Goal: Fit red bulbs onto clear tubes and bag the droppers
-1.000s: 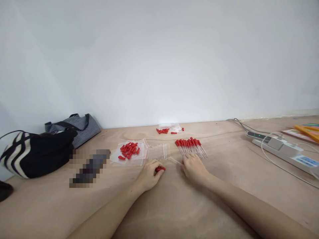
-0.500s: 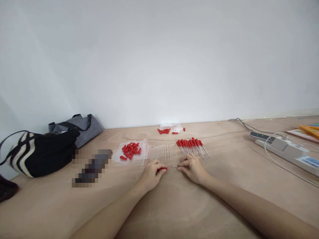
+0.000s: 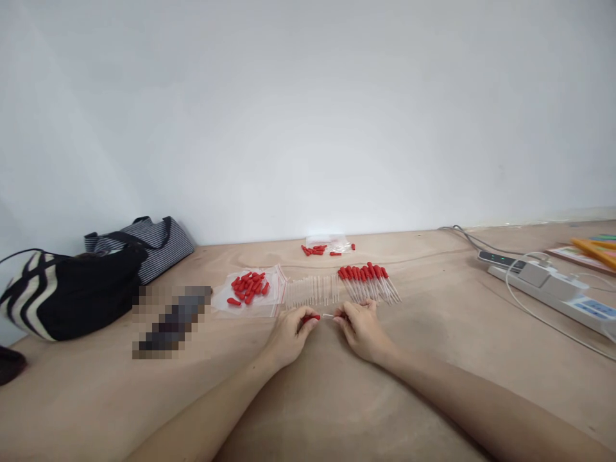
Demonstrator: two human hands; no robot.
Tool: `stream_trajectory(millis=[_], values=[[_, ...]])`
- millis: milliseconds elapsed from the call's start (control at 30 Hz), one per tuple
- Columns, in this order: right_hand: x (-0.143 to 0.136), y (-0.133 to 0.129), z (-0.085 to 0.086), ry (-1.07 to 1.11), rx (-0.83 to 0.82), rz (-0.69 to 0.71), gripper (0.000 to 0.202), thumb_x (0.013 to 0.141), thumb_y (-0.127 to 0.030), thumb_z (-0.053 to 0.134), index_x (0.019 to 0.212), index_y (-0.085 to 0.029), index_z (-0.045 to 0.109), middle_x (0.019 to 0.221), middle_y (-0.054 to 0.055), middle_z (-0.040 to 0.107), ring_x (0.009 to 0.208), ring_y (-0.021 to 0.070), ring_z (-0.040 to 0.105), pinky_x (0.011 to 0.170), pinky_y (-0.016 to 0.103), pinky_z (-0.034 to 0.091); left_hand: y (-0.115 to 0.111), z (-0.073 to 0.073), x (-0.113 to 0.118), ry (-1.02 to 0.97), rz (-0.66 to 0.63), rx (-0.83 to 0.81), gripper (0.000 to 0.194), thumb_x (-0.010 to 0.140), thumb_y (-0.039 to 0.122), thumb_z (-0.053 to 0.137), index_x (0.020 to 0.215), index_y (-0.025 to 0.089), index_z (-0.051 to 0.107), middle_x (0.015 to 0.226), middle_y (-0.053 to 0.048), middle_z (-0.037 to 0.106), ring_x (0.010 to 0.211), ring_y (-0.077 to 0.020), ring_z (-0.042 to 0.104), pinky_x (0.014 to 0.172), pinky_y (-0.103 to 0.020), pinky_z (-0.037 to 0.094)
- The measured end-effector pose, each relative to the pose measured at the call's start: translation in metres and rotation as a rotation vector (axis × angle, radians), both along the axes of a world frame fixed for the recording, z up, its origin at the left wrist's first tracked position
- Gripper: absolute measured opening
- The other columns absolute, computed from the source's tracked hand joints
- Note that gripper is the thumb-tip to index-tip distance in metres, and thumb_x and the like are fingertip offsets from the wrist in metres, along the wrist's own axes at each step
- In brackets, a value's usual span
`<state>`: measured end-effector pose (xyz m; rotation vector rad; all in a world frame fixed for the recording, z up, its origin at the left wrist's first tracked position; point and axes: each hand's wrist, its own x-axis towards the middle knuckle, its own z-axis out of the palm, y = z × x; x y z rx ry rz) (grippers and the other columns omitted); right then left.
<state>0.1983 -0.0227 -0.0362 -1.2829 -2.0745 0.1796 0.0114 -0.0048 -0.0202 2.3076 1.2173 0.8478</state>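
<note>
My left hand [image 3: 289, 333] is closed on a red rubber dropper bulb [image 3: 312, 317], whose end pokes out between thumb and forefinger. Facing it, my right hand [image 3: 363, 327] pinches a thin clear dropper tube [image 3: 328, 316], its tip a small gap from the bulb. Just beyond my hands lies a row of bare clear tubes [image 3: 312, 292]. To their right sit several tubes capped with red bulbs, the assembled droppers [image 3: 366, 276], side by side. Loose red bulbs [image 3: 249, 287] are heaped on a clear zip bag [image 3: 222, 301] left of the row.
More red bulbs [image 3: 315, 250] and a small plastic bag [image 3: 320, 240] lie near the wall. At left are a black bag [image 3: 96, 298], a striped bag [image 3: 168, 247] and a pixelated dark object [image 3: 176, 324]. A power strip [image 3: 553, 295] with cables stands at right.
My right hand has moved left, bringing the tube's tip closer to the bulb in my left hand. The view has shifted slightly.
</note>
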Motion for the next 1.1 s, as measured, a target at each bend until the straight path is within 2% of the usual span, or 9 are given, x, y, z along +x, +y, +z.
stream_trajectory(millis=[267, 467, 800, 900, 1100], values=[[-0.002, -0.002, 0.003, -0.014, 0.022, 0.037, 0.015, 0.085, -0.018, 0.039, 0.078, -0.018, 0.052, 0.076, -0.001, 0.063, 0.071, 0.011, 0.054, 0.075, 0.029, 0.022, -0.002, 0.0, 0.001, -0.007, -0.003, 0.0, 0.012, 0.079, 0.022, 0.048, 0.08, 0.018, 0.059, 0.076, -0.002, 0.064, 0.072, -0.0158, 0.057, 0.069, -0.028, 0.042], [0.0, -0.003, 0.005, -0.078, 0.139, 0.059, 0.021, 0.085, -0.019, 0.04, 0.075, -0.019, 0.059, 0.069, 0.0, 0.061, 0.071, 0.0124, 0.052, 0.074, 0.03, 0.019, -0.006, -0.002, 0.003, 0.07, 0.06, 0.056, 0.01, 0.077, 0.025, 0.051, 0.075, 0.019, 0.059, 0.071, 0.001, 0.063, 0.07, -0.016, 0.056, 0.076, -0.033, 0.037], [0.002, -0.007, 0.008, -0.197, 0.227, 0.101, 0.026, 0.084, -0.016, 0.036, 0.074, -0.018, 0.061, 0.065, 0.001, 0.061, 0.061, 0.0108, 0.048, 0.072, 0.031, 0.017, -0.01, -0.002, 0.003, 0.154, -0.01, 0.114, 0.013, 0.08, 0.025, 0.048, 0.072, 0.019, 0.057, 0.068, 0.002, 0.062, 0.066, -0.0141, 0.055, 0.082, -0.036, 0.03], [0.002, -0.007, 0.006, -0.171, 0.191, 0.105, 0.026, 0.084, -0.018, 0.036, 0.074, -0.018, 0.06, 0.067, 0.001, 0.062, 0.06, 0.0104, 0.048, 0.07, 0.029, 0.018, -0.011, -0.002, 0.003, 0.145, -0.013, 0.114, 0.013, 0.08, 0.026, 0.048, 0.074, 0.019, 0.056, 0.069, 0.002, 0.062, 0.067, -0.0139, 0.055, 0.085, -0.038, 0.028], [-0.002, -0.005, 0.006, -0.135, -0.01, 0.094, 0.026, 0.085, -0.019, 0.036, 0.073, -0.019, 0.059, 0.066, 0.0, 0.064, 0.056, 0.0093, 0.046, 0.069, 0.028, 0.017, -0.013, -0.005, 0.004, 0.14, -0.02, 0.177, 0.014, 0.081, 0.024, 0.046, 0.073, 0.019, 0.056, 0.071, 0.002, 0.064, 0.068, -0.0139, 0.055, 0.087, -0.04, 0.026]])
